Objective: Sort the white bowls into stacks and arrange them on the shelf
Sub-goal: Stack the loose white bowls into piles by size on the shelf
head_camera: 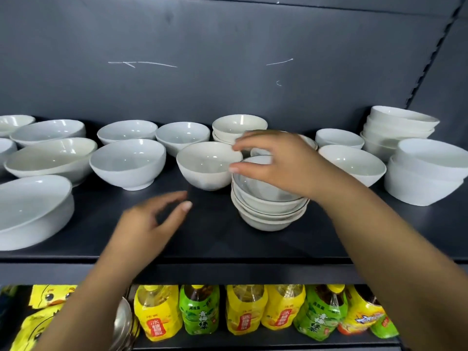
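A dark grey back panel (228,46) fills the upper view, matt and faintly sheened, marked by thin white scratches (141,64) (one long on the left, a shorter one to the right). A slotted upright (430,54) runs along the panel's right side. The shelf (202,241) is a dark board with a grey front lip (228,273). Beneath it a lower shelf (253,347) holds drink bottles (197,312) with yellow and green labels, and yellow duck-printed packets (50,297) at the left.
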Available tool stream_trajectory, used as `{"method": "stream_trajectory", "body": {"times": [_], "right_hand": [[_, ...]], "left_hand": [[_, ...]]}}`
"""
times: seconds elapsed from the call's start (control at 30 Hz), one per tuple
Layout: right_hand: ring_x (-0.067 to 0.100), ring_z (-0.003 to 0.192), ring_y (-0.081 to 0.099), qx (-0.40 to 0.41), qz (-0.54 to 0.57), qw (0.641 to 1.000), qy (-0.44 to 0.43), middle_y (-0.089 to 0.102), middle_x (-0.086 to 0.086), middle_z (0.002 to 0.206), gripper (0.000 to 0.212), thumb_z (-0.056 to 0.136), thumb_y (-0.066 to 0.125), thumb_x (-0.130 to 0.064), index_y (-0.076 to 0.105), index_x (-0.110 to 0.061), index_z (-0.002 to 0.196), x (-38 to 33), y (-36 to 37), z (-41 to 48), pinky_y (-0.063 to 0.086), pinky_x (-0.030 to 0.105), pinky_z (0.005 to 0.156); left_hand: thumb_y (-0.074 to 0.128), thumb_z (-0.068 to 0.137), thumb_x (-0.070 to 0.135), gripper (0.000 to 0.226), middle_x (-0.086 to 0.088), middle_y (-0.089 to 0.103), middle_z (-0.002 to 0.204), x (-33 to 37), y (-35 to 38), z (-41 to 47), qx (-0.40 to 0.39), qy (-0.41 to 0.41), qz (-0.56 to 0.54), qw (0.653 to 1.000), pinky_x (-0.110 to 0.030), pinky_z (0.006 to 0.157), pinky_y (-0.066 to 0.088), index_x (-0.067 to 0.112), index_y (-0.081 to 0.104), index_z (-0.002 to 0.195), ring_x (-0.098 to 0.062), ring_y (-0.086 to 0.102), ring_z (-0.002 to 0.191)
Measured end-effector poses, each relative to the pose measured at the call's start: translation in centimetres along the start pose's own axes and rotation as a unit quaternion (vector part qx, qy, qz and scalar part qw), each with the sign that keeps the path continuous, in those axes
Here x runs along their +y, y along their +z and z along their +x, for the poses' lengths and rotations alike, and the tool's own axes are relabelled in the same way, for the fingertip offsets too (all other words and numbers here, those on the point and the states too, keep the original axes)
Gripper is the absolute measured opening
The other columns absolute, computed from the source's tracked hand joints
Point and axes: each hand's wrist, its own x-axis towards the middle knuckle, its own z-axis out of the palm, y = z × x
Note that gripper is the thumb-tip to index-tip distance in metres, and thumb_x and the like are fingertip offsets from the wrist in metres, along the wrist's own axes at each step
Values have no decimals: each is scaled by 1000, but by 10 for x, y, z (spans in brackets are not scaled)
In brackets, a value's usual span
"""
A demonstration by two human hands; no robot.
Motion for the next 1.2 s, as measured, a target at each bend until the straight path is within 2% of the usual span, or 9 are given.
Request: {"method": "stream_trajectory", "body": {"times": [0.07,0.2,0.33,0.43,0.6,0.8,0.9,1.07,1.2], "right_hand": [[12,116,49,-124,-82,989,18,56,-6,126,45,82,62,-42,58,-18,120,-7,16,35,33,15,92],[22,111,55,-267,-177,946,54,61,4,121,44,82,64,-39,60,-11,116,-10,39,90,43,31,96],[19,70,48,-345,-257,903,27,55,5,73,30,81,65,-36,59,-8,77,-7,53,100,34,26,58],[14,55,33,-331,-286,899,14,35,0,59,39,83,64,-30,38,-13,59,-4,63,97,23,26,48],[15,58,35,-286,-233,929,34,37,-1,62,35,80,66,-31,42,-15,61,-7,49,103,26,28,53],[8,67,54,-187,-62,978,69,59,-10,74,10,75,72,-27,64,-21,80,-20,15,108,42,23,63],[7,74,55,-99,-19,993,64,65,-6,85,18,76,72,-21,68,-18,93,-19,-11,113,43,23,71],[11,83,46,-14,-118,992,48,55,1,89,18,82,64,-12,65,-6,99,8,-25,134,32,7,56],[13,92,42,-55,-155,983,76,48,-2,99,28,87,59,-15,58,-10,114,38,-14,144,31,20,70]], "left_hand": [[62,80,48,42,1,69,111,-7,-12,3,13,-4,103,995,-18,81,37,19,68,109,-22,64,100],[63,85,33,34,-5,66,117,-18,-18,10,-3,6,116,993,-12,80,30,15,66,114,-21,59,111],[58,87,41,36,-1,67,115,-30,-13,11,-26,8,108,994,-11,82,31,15,67,111,-17,59,111],[39,75,60,59,3,69,110,-32,-11,11,-44,20,120,992,-23,88,43,19,68,107,-16,60,106],[22,69,68,69,3,69,90,-31,-13,12,-57,19,117,991,-39,77,49,19,66,90,-17,61,89],[30,74,64,58,9,69,96,-32,-15,11,-64,8,90,994,-34,82,47,26,68,96,-11,61,94],[43,82,60,46,11,70,101,-30,-15,16,-73,-6,64,995,-23,84,44,27,70,98,-8,61,99],[51,91,35,26,7,69,103,-19,-8,49,-104,-14,62,993,-20,81,40,21,70,101,-10,59,98],[50,92,34,26,2,69,103,-11,6,75,-112,-5,89,990,-27,86,43,20,68,103,-15,59,98]]}}
